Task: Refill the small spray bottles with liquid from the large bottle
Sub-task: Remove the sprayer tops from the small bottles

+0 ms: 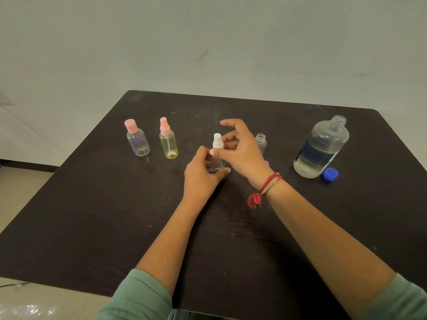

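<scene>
A small clear spray bottle with a white spray top point(217, 144) stands at the table's middle. My left hand point(203, 175) grips its body. My right hand point(240, 151) pinches the white top with thumb and fingers. Behind my right hand stands a small clear bottle point(261, 140) with no cap, partly hidden. The large clear bottle point(320, 147) stands uncapped at the right, partly filled with liquid. Its blue cap point(330, 174) lies beside its base. At the left stand a purplish bottle with a pink cap point(137, 140) and a yellow bottle with a pink spray top point(168, 142).
The dark table point(115, 215) ends at a far edge near the pale wall and at a left edge over the floor. A small purple piece point(267, 163) peeks out behind my right wrist. A red thread band circles that wrist.
</scene>
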A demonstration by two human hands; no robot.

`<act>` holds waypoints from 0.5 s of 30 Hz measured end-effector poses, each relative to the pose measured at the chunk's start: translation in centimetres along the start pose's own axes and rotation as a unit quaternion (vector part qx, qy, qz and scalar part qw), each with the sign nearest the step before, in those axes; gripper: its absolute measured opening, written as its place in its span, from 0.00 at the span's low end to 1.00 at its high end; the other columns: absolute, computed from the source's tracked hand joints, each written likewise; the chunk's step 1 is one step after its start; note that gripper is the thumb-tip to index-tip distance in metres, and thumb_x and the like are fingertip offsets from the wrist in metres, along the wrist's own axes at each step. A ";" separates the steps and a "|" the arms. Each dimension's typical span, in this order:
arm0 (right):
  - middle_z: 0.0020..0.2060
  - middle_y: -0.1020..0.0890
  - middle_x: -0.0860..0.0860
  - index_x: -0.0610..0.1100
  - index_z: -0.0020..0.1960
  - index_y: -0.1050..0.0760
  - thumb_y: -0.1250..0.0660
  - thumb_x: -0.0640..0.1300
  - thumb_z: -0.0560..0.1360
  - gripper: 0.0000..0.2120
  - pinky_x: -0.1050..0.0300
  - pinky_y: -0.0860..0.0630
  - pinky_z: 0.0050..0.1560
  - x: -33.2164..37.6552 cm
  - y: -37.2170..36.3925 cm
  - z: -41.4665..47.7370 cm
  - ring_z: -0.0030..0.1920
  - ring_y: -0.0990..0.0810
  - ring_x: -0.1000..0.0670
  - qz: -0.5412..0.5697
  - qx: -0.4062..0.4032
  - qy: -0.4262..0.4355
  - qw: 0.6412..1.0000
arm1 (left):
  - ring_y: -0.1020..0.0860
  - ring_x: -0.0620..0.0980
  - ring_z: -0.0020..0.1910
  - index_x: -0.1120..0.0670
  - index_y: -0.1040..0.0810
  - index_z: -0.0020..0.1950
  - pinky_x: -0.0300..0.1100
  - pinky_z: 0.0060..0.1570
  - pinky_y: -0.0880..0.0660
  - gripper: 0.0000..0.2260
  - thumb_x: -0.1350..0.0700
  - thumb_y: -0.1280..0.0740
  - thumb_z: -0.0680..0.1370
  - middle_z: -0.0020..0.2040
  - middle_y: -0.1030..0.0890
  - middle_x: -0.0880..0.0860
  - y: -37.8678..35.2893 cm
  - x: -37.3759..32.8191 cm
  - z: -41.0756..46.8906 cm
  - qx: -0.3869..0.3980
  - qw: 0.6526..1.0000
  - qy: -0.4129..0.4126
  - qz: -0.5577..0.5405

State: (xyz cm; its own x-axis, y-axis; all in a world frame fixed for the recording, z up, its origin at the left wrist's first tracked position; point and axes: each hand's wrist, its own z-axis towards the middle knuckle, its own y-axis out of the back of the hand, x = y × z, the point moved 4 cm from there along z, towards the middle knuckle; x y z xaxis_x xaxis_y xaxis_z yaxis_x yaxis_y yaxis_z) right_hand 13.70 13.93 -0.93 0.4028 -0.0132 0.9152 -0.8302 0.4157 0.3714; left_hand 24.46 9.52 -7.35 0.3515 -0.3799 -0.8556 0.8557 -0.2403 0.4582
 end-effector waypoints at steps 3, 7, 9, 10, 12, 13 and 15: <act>0.46 0.17 0.51 0.51 0.66 0.34 0.25 0.35 0.69 0.32 0.52 0.22 0.57 0.5 0.5 0.0 0.51 0.18 0.51 0.034 0.017 0.009 0.999 | 0.21 0.41 0.45 0.51 0.31 0.48 0.40 0.47 0.23 0.20 0.54 0.21 0.67 0.44 0.21 0.43 0.1 0.0 0.0 -0.002 1.000 0.005 -0.008; 0.50 0.16 0.46 0.49 0.67 0.34 0.28 0.32 0.71 0.30 0.50 0.23 0.59 1.7 1.8 0.0 0.53 0.18 0.48 0.104 0.012 0.019 0.994 | 0.21 0.40 0.46 0.50 0.31 0.47 0.40 0.48 0.22 0.19 0.54 0.21 0.67 0.44 0.21 0.42 0.1 0.0 -0.1 -0.001 1.000 0.009 -0.016; 0.50 0.16 0.46 0.46 0.67 0.33 0.28 0.32 0.71 0.29 0.52 0.21 0.57 2.2 2.4 -0.1 0.52 0.17 0.48 0.136 -0.005 0.021 0.991 | 0.21 0.38 0.45 0.50 0.30 0.47 0.38 0.47 0.23 0.19 0.54 0.21 0.67 0.44 0.21 0.40 0.1 -0.1 -0.2 -0.001 1.000 0.012 -0.019; 0.49 0.16 0.45 0.45 0.68 0.33 0.28 0.32 0.71 0.29 0.54 0.21 0.56 2.3 2.6 -0.1 0.51 0.17 0.49 0.146 -0.013 0.021 0.989 | 0.22 0.37 0.45 0.50 0.30 0.47 0.37 0.47 0.23 0.19 0.54 0.21 0.67 0.44 0.22 0.40 0.1 -0.2 -0.2 -0.001 1.000 0.013 -0.020; 0.49 0.16 0.45 0.45 0.67 0.32 0.28 0.33 0.71 0.28 0.58 0.21 0.53 2.4 2.9 -0.3 0.50 0.17 0.51 0.155 -0.032 0.025 0.987 | 0.22 0.36 0.45 0.50 0.30 0.47 0.37 0.47 0.23 0.19 0.54 0.21 0.67 0.44 0.22 0.39 0.1 -0.1 -0.2 0.001 1.000 0.014 -0.020; 0.49 0.16 0.46 0.45 0.66 0.31 0.28 0.33 0.71 0.26 0.61 0.22 0.52 2.4 3.0 -0.4 0.49 0.17 0.52 0.161 -0.048 0.025 0.985 | 0.22 0.37 0.46 0.50 0.30 0.47 0.37 0.48 0.23 0.19 0.54 0.21 0.67 0.45 0.22 0.39 0.1 -0.1 -0.2 0.002 1.000 0.014 -0.021; 0.49 0.16 0.46 0.45 0.63 0.30 0.28 0.33 0.71 0.24 0.65 0.23 0.48 2.1 3.2 -0.6 0.49 0.17 0.53 0.179 -0.072 0.018 0.981 | 0.22 0.38 0.47 0.49 0.30 0.47 0.39 0.49 0.22 0.19 0.54 0.21 0.67 0.46 0.22 0.40 0.1 -0.1 -0.1 0.004 1.000 0.013 -0.021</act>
State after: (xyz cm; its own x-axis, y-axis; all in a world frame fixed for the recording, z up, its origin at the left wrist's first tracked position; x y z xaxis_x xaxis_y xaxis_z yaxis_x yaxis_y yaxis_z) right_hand 12.14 15.77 2.07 0.1103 0.1889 0.9758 -0.8588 0.5123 -0.0021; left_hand 24.55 9.63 -7.27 0.3246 -0.3463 -0.8802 0.8673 -0.2624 0.4230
